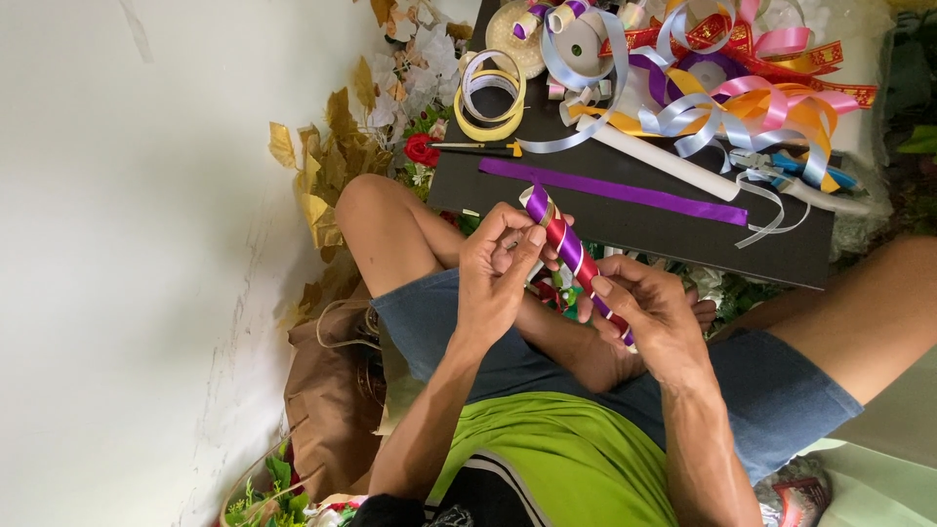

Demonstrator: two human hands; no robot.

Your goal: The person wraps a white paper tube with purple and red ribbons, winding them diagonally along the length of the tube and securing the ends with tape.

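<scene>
White wall fills nine o'clock; a black board [625, 229] at twelve carries loose ribbons [727, 102]. Left hand [498, 278] pinches the upper end of a ribbon-wrapped stick [576, 259] over the lap, right hand [654, 317] grips its lower end. Slack fingers could let the purple winding spring loose. The stick's bottom tip hides behind the right hand

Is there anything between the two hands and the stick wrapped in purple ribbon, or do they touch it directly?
Nothing visible stands between. The left hand pinches the purple ribbon-wrapped stick near its upper end, and the right hand holds its lower end, both directly on it. The black board with loose ribbons lies beyond, apart.
</scene>
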